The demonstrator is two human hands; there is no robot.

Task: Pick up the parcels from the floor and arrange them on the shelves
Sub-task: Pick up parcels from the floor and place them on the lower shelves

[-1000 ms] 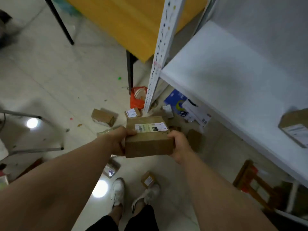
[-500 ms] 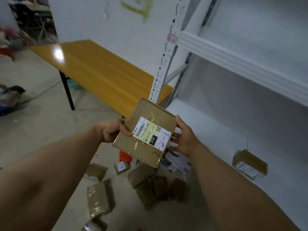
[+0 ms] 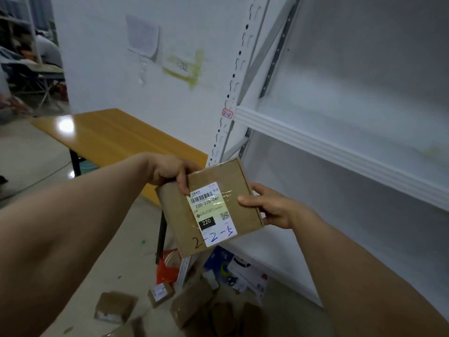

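Note:
I hold a flat brown cardboard parcel (image 3: 179, 215) in front of me with both hands, its labelled face turned up toward me. The white label reads 220-220-040, with "2-2-5" handwritten near its lower edge. My left hand (image 3: 167, 171) grips the top left corner, thumb on the face. My right hand (image 3: 269, 206) grips the right edge, thumb on the front and fingers behind. The parcel is level with the left post (image 3: 230, 103) of the white shelf unit, below the shelf (image 3: 340, 147) tagged 2-2. Several more brown parcels (image 3: 116, 310) lie on the floor below.
A yellow-topped table (image 3: 116, 135) with black legs stands left of the shelf against a white wall. An orange bag (image 3: 167, 268) and a blue-and-white package (image 3: 233, 271) lie on the floor by the post's foot. A cluttered area is at the far left.
I have lifted the parcel from low over the floor to chest height and turned its label to face me. My view rose from the floor to the shelf unit.

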